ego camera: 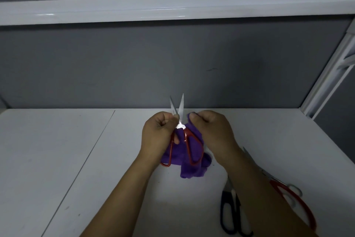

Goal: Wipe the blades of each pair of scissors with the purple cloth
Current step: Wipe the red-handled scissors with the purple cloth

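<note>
Scissors, red-handled (180, 126), held upright over the white counter (76, 159), tips up, blades parted in a narrow V against the grey wall (172, 63). Handle loops hang down toward the viewer.

Left grip (159, 131): a bare hand, fingers curled tight around the left handle just below the pivot, thumb toward the base of the blades. It carries the scissors clear of the counter.

Right grip (211, 129): a bare hand, fingers curled, pinching a fold of the purple cloth (192, 167) just beside the base of the right blade. Cannot tell whether cloth touches blade there.

Cloth drapes down behind the handles. Its lower end lies bunched on the counter, between the two forearms.

Further right on the counter, two more pairs lie flat. Black-handled scissors (235, 201) lie just left of the right forearm. Red-and-grey scissors (280, 188) lie on its other side, partly hidden by it, tip pointing away.

White rail (172, 9) runs across the wall above.
</note>
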